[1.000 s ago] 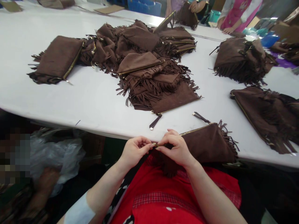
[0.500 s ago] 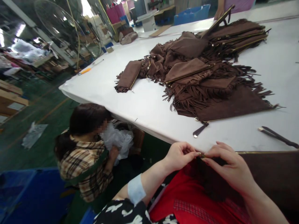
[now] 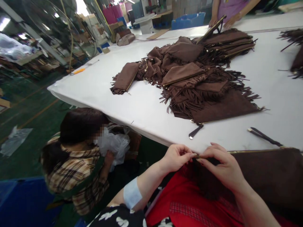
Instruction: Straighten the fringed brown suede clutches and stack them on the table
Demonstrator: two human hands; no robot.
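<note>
A dark brown zippered pouch [image 3: 265, 170] lies across my lap at the table's front edge, its gold zipper running along the top. My left hand [image 3: 178, 157] pinches the left end of the zipper between thumb and fingers. Close against it, my right hand [image 3: 221, 164] grips the same corner, thumb and forefinger together. The small part between my fingertips is mostly hidden. A dark zipper pull strap [image 3: 265, 136] extends from the pouch's right part onto the white table. Beyond my hands lies a heap of brown fringed pouches [image 3: 196, 85].
The white table [image 3: 94, 82] spreads ahead. An orange-handled tool [image 3: 79, 71] rests near its left edge. A person in a plaid shirt [image 3: 78, 170] crouches at left, holding clear plastic [image 3: 113, 143]. Another person's hands [image 3: 233, 22] are at the far side. A blue bin [image 3: 21, 201] stands lower left.
My view has turned slightly right, bringing more fringed pieces and the far person's hands into sight. Both my hands keep their pinch on the pouch corner.
</note>
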